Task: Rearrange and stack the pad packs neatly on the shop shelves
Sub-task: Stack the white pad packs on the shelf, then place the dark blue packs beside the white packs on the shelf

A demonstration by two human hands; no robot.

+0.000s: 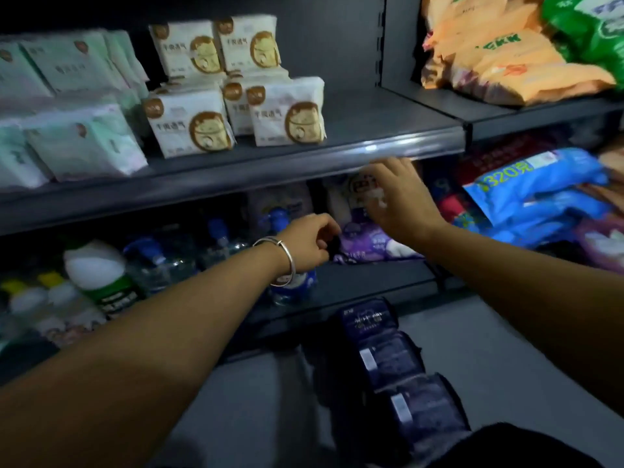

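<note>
At the far left of the frame, pale green pad packs sit stacked on the upper shelf. Just right of them stand white pad packs with a brown round print, two rows high, the front ones near the shelf's edge. The rest of that shelf to the right lies bare up to the upright divider.

Below, at lower left, the lower shelf holds a white bottle with a green label and clear water bottles with blue caps.

The left hand, a silver bangle on its wrist, reaches in at centre frame; its fingers are curled at the edge of a purple pad pack lying on the lower shelf, but it is too dark there to tell whether they grip it.

Just right and higher, the right hand is under the lip of the upper shelf, fingers spread and fairly straight, laid against a white pack standing behind the purple one. The motion blur hides whether it pinches anything.

At bottom centre, a row of dark navy pad packs runs toward the viewer, resting on what seems to be the person's lap.

At upper right, orange bags and a green bag are heaped on the neighbouring shelf; beneath them lies a blue bag.
</note>
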